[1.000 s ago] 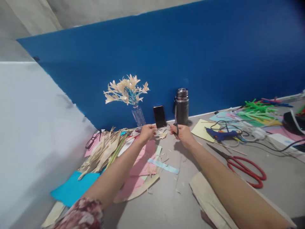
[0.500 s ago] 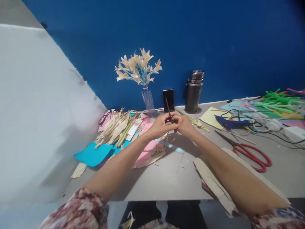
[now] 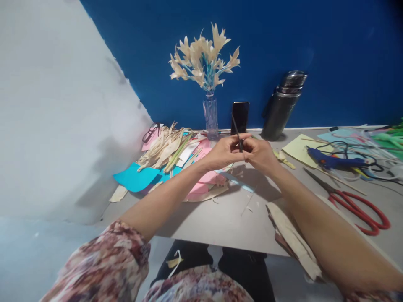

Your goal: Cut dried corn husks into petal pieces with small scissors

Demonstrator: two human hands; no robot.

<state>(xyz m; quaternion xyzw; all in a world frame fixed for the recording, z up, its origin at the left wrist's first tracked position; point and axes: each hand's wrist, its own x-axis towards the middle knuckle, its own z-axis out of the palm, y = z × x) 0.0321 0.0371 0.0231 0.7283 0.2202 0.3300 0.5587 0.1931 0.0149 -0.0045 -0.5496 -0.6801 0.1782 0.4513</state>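
Note:
My left hand (image 3: 227, 151) and my right hand (image 3: 260, 154) meet above the table, fingertips touching or nearly so. A slim dark pointed tool (image 3: 236, 127) rises from between them, leaning slightly left; its lower end is covered by fingers. It appears to sit in my right hand's grip, and I cannot tell whether it is a pair of small scissors. The left fingers are pinched together, and whatever they hold is hidden. Below the hands lies a light blue paper strip (image 3: 239, 183) among small scraps. Pink paper (image 3: 209, 180) is partly behind my left forearm.
Pale husk flowers (image 3: 201, 58) stand in a clear vase (image 3: 210, 117), beside a phone (image 3: 239, 117) and a flask (image 3: 281, 109). Dried husks (image 3: 163, 147) and blue paper (image 3: 135, 177) lie left. Red-handled scissors (image 3: 359, 207), a blue glue gun (image 3: 333, 160) and folded husk (image 3: 294, 239) lie right.
My hands were apart one second ago and have come together, with the dark tool now between them. The view has tilted down, showing the table's front edge and my lap.

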